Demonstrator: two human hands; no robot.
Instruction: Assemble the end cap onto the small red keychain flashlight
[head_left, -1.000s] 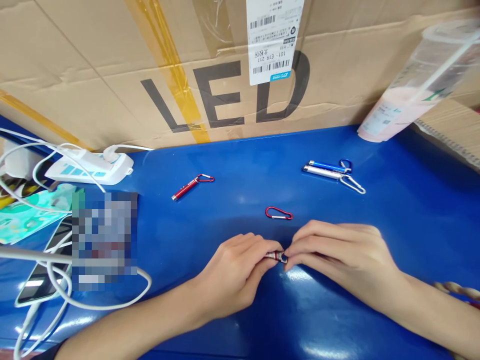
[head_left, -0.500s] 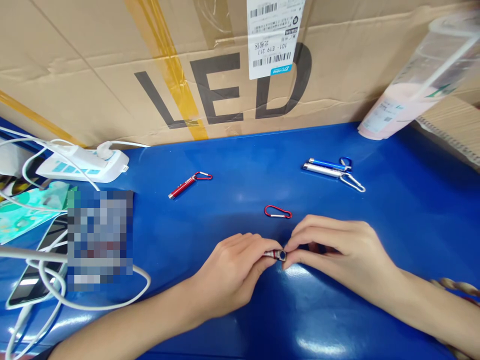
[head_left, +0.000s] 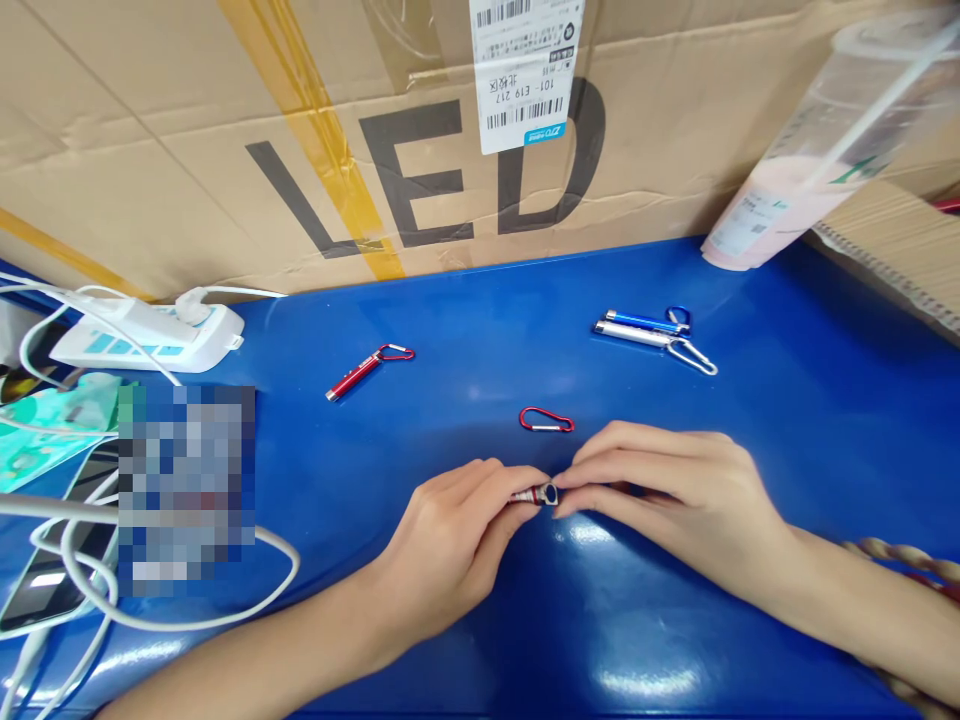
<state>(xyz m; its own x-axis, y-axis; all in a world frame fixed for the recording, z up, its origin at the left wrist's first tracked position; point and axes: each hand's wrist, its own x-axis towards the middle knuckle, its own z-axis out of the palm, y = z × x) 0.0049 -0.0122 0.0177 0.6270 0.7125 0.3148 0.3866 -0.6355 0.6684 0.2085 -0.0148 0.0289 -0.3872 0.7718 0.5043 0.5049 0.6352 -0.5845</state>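
Note:
My left hand (head_left: 457, 540) and my right hand (head_left: 675, 495) meet over the blue table (head_left: 465, 320), fingers closed. Between them they pinch a small red keychain flashlight (head_left: 534, 495), of which only the end shows. A loose red carabiner (head_left: 547, 420) lies just beyond the hands. Another red flashlight with its carabiner (head_left: 365, 367) lies to the left. A blue flashlight (head_left: 641, 321) and a silver flashlight (head_left: 645, 338), each with a clip, lie side by side to the right.
A large cardboard box marked LED (head_left: 420, 150) walls off the back. A white power strip (head_left: 150, 335) with cables (head_left: 187, 600), a phone (head_left: 45, 590) and a blurred patch are at the left. A plastic cup (head_left: 817, 150) leans at the back right.
The hands stay together on the small flashlight; its end has shifted slightly left between the fingertips. The view has drifted a little, so everything sits slightly left of before.

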